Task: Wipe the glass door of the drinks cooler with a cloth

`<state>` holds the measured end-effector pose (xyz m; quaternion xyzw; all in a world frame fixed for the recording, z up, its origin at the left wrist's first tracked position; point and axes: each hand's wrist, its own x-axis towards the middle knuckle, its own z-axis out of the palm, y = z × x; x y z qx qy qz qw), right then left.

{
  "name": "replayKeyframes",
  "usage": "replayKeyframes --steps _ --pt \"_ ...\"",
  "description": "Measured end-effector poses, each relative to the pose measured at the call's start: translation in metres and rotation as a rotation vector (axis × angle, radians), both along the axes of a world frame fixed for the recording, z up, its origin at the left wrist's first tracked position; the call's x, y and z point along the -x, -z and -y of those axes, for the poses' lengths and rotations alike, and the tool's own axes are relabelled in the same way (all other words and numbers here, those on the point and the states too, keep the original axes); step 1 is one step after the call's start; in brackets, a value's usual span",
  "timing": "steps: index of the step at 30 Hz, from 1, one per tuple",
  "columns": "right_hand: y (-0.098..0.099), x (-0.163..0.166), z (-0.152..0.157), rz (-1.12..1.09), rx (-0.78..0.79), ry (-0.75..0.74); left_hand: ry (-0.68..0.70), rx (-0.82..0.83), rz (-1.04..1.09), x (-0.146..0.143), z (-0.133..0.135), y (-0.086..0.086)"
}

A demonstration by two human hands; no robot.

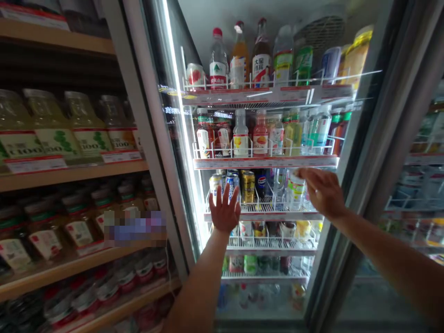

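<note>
My left hand (225, 213) is raised with its fingers spread, in front of several drink cans on the middle shelf of a lit cooler. A blue-and-silver can (233, 181) is partly hidden behind the fingertips, and a gold can (248, 187) stands just to their right. My right hand (322, 190) is at the right of the same shelf, its fingers curled together. Its fingertips overlap the top of a bottle with a green-and-white label (296, 190). Whether they pinch anything is hidden. A dark bottle with a blue label (261, 182) stands between the hands.
Above, wire-fronted cooler shelves (267, 162) carry bottles and cans; more drinks stand below. On the left, wooden shelves (69, 173) hold rows of juice bottles, beside the cooler's metal frame (138, 92). Another metal upright (367, 185) rises at right. Reflections suggest glass.
</note>
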<state>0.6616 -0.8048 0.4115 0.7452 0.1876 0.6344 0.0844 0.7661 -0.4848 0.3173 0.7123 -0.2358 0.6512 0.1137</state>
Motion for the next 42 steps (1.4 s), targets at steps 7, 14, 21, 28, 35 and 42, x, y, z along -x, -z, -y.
replayKeyframes --steps 7,14,21,28,35,42 --pt "0.01 0.002 0.04 0.056 -0.089 0.079 0.006 0.001 0.027 -0.001 0.0 0.0" --pt "0.086 0.011 0.032 -0.088 -0.035 0.03 0.008 0.002 0.027 -0.001 0.0 0.0" --pt "0.055 0.004 0.032 0.15 -0.33 0.063 0.066 0.025 -0.011 0.0 0.002 -0.001" --pt "0.082 -0.002 -0.046 -0.241 0.0 -0.166 0.026 0.005 0.036 -0.002 -0.001 -0.003" --pt "0.066 -0.023 -0.098 -0.143 -0.269 -0.253 0.302 0.089 -0.058 0.037 0.035 0.008" --pt "0.081 -0.004 -0.103 -0.377 -0.141 -0.374 0.504 0.184 -0.258 0.064 0.078 0.029"
